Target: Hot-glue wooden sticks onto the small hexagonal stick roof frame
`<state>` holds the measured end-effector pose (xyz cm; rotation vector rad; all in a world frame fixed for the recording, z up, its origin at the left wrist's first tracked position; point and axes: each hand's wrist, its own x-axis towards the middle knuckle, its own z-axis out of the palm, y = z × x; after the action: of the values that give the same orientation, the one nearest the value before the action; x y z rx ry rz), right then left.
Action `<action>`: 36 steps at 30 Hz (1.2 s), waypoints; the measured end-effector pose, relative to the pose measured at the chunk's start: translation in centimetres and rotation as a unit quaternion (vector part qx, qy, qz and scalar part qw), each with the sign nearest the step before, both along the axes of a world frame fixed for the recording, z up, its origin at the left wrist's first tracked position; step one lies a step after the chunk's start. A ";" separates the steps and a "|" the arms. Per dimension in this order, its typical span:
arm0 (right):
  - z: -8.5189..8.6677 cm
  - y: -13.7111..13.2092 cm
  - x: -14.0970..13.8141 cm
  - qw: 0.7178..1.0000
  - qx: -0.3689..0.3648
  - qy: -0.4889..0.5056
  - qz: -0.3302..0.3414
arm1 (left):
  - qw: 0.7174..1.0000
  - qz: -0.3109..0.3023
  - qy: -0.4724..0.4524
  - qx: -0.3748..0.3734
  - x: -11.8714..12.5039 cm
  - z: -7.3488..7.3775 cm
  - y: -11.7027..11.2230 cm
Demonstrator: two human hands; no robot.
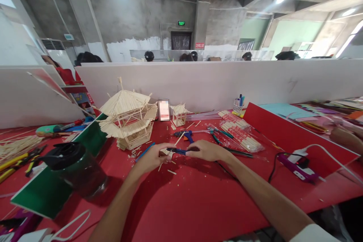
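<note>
My left hand [155,155] is closed around a small pale piece of wooden sticks [166,152] above the red tabletop. My right hand [206,150] grips the end of a slim dark blue tool [178,151], whose other end reaches the wooden piece by my left fingers. Its exact kind is too small to make out. Just behind the hands lies a blue glue gun [187,135]. Loose stick offcuts [171,172] are scattered below my left hand, and a blue stick-like tool [145,151] lies beside it.
A large stick pavilion [127,117] stands at left, a small one [179,115] behind. Bagged sticks [241,132] and green-handled pliers [222,136] lie right. A dark bottle [76,170] stands near the green board [42,185]. A purple power strip [297,168] sits right.
</note>
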<state>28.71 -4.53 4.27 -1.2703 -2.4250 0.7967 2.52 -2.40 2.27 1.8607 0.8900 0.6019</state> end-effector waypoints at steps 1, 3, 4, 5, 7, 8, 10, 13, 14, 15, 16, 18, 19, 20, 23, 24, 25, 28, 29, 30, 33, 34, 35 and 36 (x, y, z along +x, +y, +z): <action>-0.1 0.1 -0.2 1.000 -0.001 -0.002 0.001 | 1.000 -0.002 0.001 -0.001 0.0 0.0 0.0; -0.3 0.2 -0.5 1.000 -0.003 -0.008 0.006 | 1.000 -0.006 0.001 -0.001 0.1 -0.1 0.0; -0.4 0.3 -0.6 1.000 -0.004 -0.011 0.008 | 1.000 -0.008 0.001 0.001 0.0 -0.2 0.0; -0.5 0.4 -0.7 1.000 -0.006 -0.011 0.008 | 1.000 -0.008 0.001 0.003 -0.1 -0.2 0.1; -0.5 0.6 -0.8 1.000 -0.009 -0.006 0.005 | 1.000 -0.006 0.004 0.006 -0.3 -0.1 0.2; -0.5 0.7 -0.8 1.000 -0.010 -0.001 0.004 | 1.000 -0.004 0.006 0.007 -0.4 0.0 0.2; -0.5 0.9 -0.7 1.000 -0.011 0.008 0.000 | 1.000 0.001 0.012 0.010 -0.5 0.2 0.2; -0.5 1.0 -0.6 1.000 -0.013 0.015 0.000 | 1.000 0.003 0.014 0.026 -0.5 0.4 0.2; -0.5 1.0 -0.6 1.000 -0.012 0.015 0.002 | 0.999 0.003 0.013 0.031 -0.5 0.4 0.2; -0.6 1.1 -0.6 1.000 -0.011 0.015 0.003 | 0.999 0.001 0.011 0.034 -0.5 0.3 0.2; -0.6 1.1 -0.6 1.000 -0.009 0.014 0.004 | 0.999 -0.002 0.008 0.035 -0.5 0.2 0.2; -0.7 1.2 -0.7 1.000 -0.006 0.011 0.006 | 0.999 -0.009 0.006 0.032 -0.5 -0.1 0.4; -0.8 1.3 -0.7 1.000 -0.005 0.010 0.006 | 0.999 -0.010 0.005 0.032 -0.5 -0.2 0.4; -0.9 1.3 -0.8 1.000 -0.005 0.009 0.006 | 0.999 -0.010 0.006 0.032 -0.6 -0.3 0.5; -1.1 1.4 -0.8 1.000 -0.012 0.008 0.006 | 0.999 -0.008 0.017 0.040 -0.7 -0.4 0.6; -1.1 1.4 -0.8 1.000 -0.013 0.008 0.006 | 0.999 -0.009 0.021 0.042 -0.7 -0.3 0.6; -1.2 1.4 -0.8 1.000 -0.013 0.008 0.006 | 0.999 -0.012 0.024 0.045 -0.7 -0.3 0.5; -1.2 1.4 -0.7 1.000 -0.008 0.008 0.009 | 0.998 -0.018 0.026 0.051 -0.7 -0.1 0.4; -1.2 1.4 -0.7 1.000 -0.006 0.008 0.011 | 0.998 -0.019 0.027 0.052 -0.7 0.0 0.4; -1.1 1.4 -0.7 1.000 -0.006 0.006 0.012 | 0.998 -0.019 0.027 0.051 -0.6 0.0 0.4; -1.0 1.4 -0.7 1.000 -0.009 0.001 0.016 | 0.998 -0.020 0.028 0.047 -0.6 -0.1 0.4; -1.0 1.3 -0.7 1.000 -0.009 0.001 0.016 | 0.998 -0.022 0.027 0.046 -0.6 -0.2 0.5; -0.9 1.3 -0.7 1.000 -0.010 0.000 0.017 | 0.998 -0.024 0.026 0.044 -0.6 -0.3 0.5; -0.9 1.3 -0.8 1.000 -0.010 0.000 0.017 | 0.998 -0.026 0.025 0.042 -0.7 -0.4 0.5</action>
<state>27.95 -3.19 3.33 -1.2376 -2.4508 0.8320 1.86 -1.85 1.84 1.9756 0.8572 0.5713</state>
